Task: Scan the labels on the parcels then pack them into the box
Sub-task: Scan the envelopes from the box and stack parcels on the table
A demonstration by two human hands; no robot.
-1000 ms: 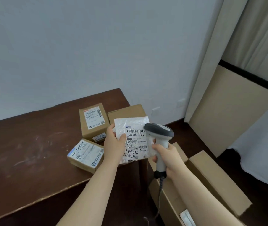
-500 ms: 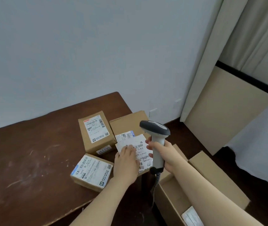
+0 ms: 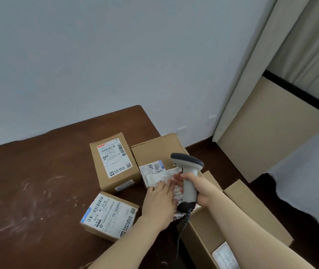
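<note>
A white plastic mailer parcel point(image 3: 162, 177) lies at the table's right edge, partly on a cardboard parcel point(image 3: 154, 150). My left hand point(image 3: 159, 200) lies flat on the mailer, fingers straight. My right hand point(image 3: 197, 188) grips the handle of a grey-and-white barcode scanner point(image 3: 188, 179), its head above the mailer. Two labelled cardboard parcels sit on the table: a taller one point(image 3: 114, 162) and a low one point(image 3: 109, 215) in front. The open packing box point(image 3: 199, 230) stands on the floor to the right, with a white parcel point(image 3: 225, 257) inside.
The dark wooden table point(image 3: 28, 191) runs left, its top scuffed. The scanner's coiled cable point(image 3: 184, 224) hangs down between table and box. A beige panel point(image 3: 267, 129) and a curtain point(image 3: 282, 45) stand at the right against the wall.
My left hand has lowered the mailer from upright in front of the scanner onto the table and now lies flat on it. The scanner has moved down over the mailer.
</note>
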